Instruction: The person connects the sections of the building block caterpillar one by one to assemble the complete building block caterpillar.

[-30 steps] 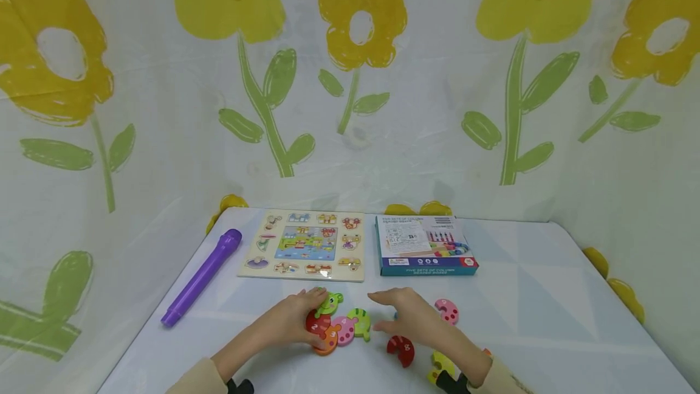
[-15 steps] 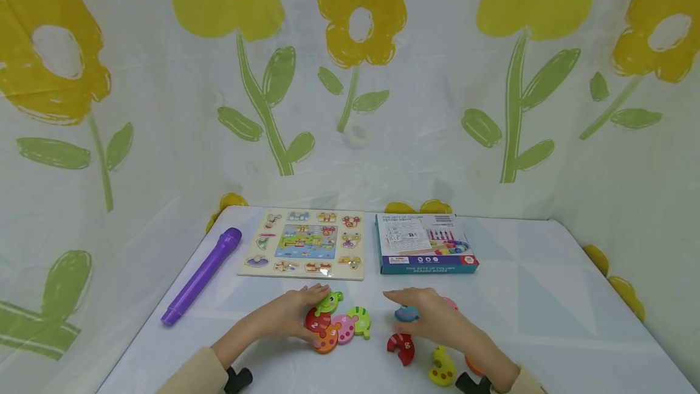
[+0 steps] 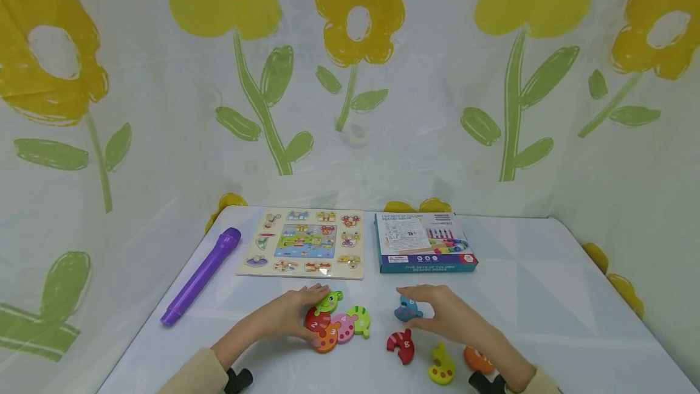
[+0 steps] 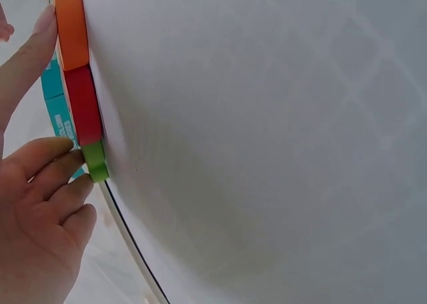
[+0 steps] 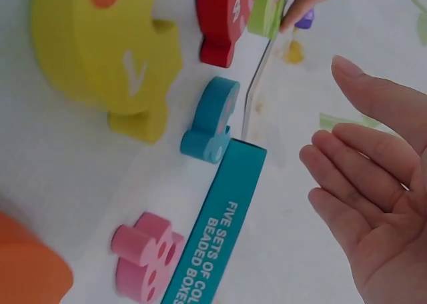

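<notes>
My left hand (image 3: 284, 320) rests against a cluster of joined wooden puzzle pieces. Its fingers touch the green piece with a face (image 3: 330, 303), and its thumb lies on the orange piece marked 3 (image 3: 327, 342). Between these sits a red piece marked 2 (image 3: 315, 321); a pink piece (image 3: 346, 329) and a striped green piece (image 3: 361, 321) continue the chain. My right hand (image 3: 459, 319) hovers with thumb and fingers spread around a blue piece (image 3: 407, 309), holding nothing. In the right wrist view, that hand (image 5: 380, 184) looks apart from the blue piece (image 5: 212, 121).
Near the right hand lie a red piece marked 8 (image 3: 403, 347), a yellow piece (image 3: 442, 366), an orange piece (image 3: 474, 359) and a pink piece (image 5: 148, 259). Behind are a picture puzzle board (image 3: 259, 269), a beaded-boxes carton (image 3: 426, 245) and a purple stick (image 3: 202, 275).
My right hand has moved right, away from the joined pieces, and the blue piece now shows between its thumb and fingers. My left hand has stayed on the cluster.
</notes>
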Demonstrator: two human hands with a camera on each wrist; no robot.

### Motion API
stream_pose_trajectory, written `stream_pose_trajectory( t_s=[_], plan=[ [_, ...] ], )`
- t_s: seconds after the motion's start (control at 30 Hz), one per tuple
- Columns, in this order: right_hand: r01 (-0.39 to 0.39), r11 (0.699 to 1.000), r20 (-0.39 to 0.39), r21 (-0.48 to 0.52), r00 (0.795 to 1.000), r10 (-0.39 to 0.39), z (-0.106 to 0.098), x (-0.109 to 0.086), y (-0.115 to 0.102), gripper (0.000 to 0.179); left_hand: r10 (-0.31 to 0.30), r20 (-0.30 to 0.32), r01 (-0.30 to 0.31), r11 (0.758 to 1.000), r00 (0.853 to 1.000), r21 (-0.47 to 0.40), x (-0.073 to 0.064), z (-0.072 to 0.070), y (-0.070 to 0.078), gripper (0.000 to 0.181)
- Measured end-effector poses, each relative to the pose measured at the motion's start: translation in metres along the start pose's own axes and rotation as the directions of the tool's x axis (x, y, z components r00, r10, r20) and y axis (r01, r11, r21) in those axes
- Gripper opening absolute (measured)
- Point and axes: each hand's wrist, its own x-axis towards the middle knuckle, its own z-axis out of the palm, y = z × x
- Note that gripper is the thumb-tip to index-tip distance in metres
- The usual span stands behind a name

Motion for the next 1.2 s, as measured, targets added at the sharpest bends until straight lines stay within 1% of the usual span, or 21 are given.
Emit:
stream_pose_trajectory(
  t_s=[0.2,0.33,0.57,0.87,1.2],
  plan=[
    [-0.041,0.999,0.008,-0.013,0.999,0.041,-0.001,0.000,0.007,0.055,0.002,-0.007,-0.002,1.000,1.000,0.001,-0.001,0.001,0.000,0.095],
    [-0.051,0.999,0.015,-0.019,0.999,0.051,-0.001,0.001,0.011,0.054,0.007,-0.013,-0.007,1.000,1.000,-0.007,-0.002,0.002,0.002,0.095],
    [-0.060,0.997,0.031,-0.044,0.998,0.061,0.001,0.006,0.017,0.052,0.014,-0.039,-0.014,1.000,0.999,0.005,-0.004,0.005,0.003,0.095],
    [-0.048,0.994,0.045,-0.096,0.998,0.053,0.006,0.012,0.019,0.049,-0.006,-0.052,0.008,1.000,0.999,0.025,-0.006,0.007,0.006,0.096],
    [-0.080,0.990,0.059,-0.112,0.994,0.087,0.013,0.018,0.021,0.051,-0.019,-0.065,0.021,0.999,0.998,0.036,-0.008,0.008,0.011,0.096]
  ],
)
